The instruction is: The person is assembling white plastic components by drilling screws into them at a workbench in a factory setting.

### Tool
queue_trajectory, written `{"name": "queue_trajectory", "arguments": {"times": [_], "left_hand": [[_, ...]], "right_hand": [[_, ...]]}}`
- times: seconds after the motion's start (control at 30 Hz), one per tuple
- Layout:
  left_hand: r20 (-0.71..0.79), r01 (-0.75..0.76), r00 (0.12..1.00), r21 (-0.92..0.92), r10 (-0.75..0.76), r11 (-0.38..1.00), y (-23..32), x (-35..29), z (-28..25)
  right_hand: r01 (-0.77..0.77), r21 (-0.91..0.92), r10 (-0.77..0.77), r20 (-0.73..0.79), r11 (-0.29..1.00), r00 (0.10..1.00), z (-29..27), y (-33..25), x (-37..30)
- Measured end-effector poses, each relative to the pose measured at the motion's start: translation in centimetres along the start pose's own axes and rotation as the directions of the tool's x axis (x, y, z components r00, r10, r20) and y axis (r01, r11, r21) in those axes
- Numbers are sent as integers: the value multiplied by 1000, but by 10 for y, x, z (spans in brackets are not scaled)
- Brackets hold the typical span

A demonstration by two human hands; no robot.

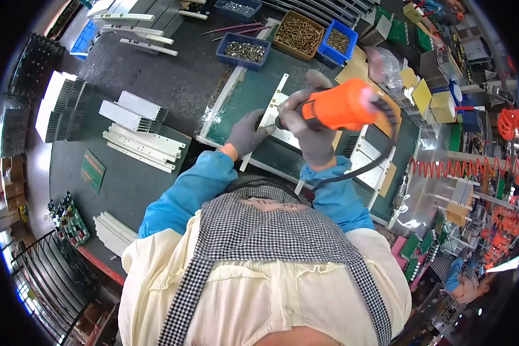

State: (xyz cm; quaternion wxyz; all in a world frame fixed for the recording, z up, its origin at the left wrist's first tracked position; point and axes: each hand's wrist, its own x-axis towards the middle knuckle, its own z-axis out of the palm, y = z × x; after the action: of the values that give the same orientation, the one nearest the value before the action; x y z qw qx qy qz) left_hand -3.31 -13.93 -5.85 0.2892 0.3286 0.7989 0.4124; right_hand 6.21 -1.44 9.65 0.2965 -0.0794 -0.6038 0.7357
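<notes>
At the far edge of the green tabletop [230, 106], brown box [291, 51] and bright blue bin [331, 56] with small fasteners; black cable [395, 131] crosses over white panel [363, 158]. Orange driver [340, 106], right grip [314, 141] wrapped round it, above white plate [286, 138], partly blocking it; long axis slants right-to-left, nose toward left grip [249, 134], its hold can't tell

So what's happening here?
A person is working at a green-topped bench. The gray-gloved right hand grips an orange corded power tool, its front end close to the gloved left hand, which is at a white strip. Beyond stands a bright blue bin of small metal parts.
</notes>
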Motion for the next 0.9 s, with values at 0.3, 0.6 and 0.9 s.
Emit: {"name": "queue_trajectory", "arguments": {"times": [0.3, 0.6, 0.9], "left_hand": [[-16, -25, 1000, -11, 25, 1000, -3, 4, 1], [-30, -37, 999, -33, 36, 999, 0, 4, -1], [-141, -225, 966, -52, 216, 973, -62, 17, 26]], "right_hand": [[20, 119, -8, -102, 993, 995, 0, 13, 4], [18, 104, -5, -129, 994, 992, 0, 14, 4], [166, -304, -145, 91, 938, 985, 21, 15, 11]]}}
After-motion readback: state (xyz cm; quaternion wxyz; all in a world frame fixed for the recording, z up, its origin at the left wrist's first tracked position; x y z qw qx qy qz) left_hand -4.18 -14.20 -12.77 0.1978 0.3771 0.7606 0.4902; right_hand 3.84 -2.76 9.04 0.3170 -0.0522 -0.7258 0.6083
